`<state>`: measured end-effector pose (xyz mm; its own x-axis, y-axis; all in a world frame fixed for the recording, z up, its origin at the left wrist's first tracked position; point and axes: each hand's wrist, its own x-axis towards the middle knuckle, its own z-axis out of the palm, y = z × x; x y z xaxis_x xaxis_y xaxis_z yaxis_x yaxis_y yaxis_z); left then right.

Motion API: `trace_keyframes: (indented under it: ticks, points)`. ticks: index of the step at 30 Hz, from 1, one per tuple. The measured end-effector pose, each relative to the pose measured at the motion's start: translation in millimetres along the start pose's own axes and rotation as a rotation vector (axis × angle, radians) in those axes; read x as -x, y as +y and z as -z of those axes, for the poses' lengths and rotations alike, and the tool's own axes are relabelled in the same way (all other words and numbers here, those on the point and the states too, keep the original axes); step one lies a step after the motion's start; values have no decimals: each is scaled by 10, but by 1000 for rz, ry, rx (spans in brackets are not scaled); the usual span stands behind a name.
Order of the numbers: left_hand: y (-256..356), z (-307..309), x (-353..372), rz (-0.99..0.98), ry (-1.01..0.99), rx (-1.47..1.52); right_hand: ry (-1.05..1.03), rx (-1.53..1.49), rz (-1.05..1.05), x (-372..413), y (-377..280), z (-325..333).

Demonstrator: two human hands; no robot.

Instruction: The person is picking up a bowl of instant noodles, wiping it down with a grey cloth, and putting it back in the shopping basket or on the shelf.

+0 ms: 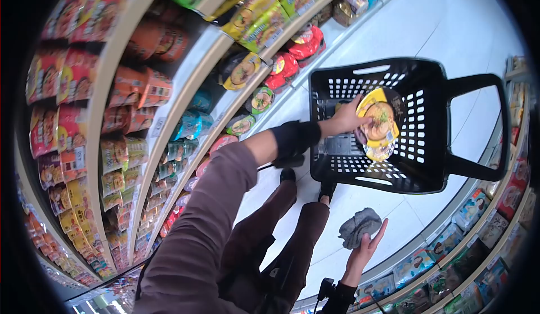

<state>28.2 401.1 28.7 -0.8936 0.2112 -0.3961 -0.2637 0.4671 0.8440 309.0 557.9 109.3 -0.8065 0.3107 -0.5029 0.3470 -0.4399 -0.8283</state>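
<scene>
My left hand (345,118) grips a yellow-and-black instant noodle bowl (380,116), with a noodle dish pictured on its lid, inside the black shopping basket (433,128). Below that bowl in the view shows a second yellow package (380,152), partly covered. My right hand (367,252) is lower right of the basket, holding a grey crumpled cloth (360,228) at the thumb side while the other fingers stretch out. The basket has perforated walls, and its large handle (495,128) sticks out to the right.
Shelves along the left carry red noodle packs (79,78), orange cups (154,86), yellow bags (253,19) and red bowls (283,69). Another low shelf with packaged goods (416,266) curves along the right. Pale floor tiles (444,19) lie between, with my feet (287,175) near the basket.
</scene>
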Motion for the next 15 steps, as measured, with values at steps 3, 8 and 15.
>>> trace_keyframes:
  ticks: [3, 8, 15]
  points:
    - [364, 415, 656, 71, -134, 260, 6, 13, 13, 167, -180, -159]
    - [1144, 1116, 1943, 159, -319, 490, -143, -31, -39, 433, -601, -509]
    - [1848, 1779, 3430, 6, -290, 605, -359, -402, -116, 830, -1375, -1276]
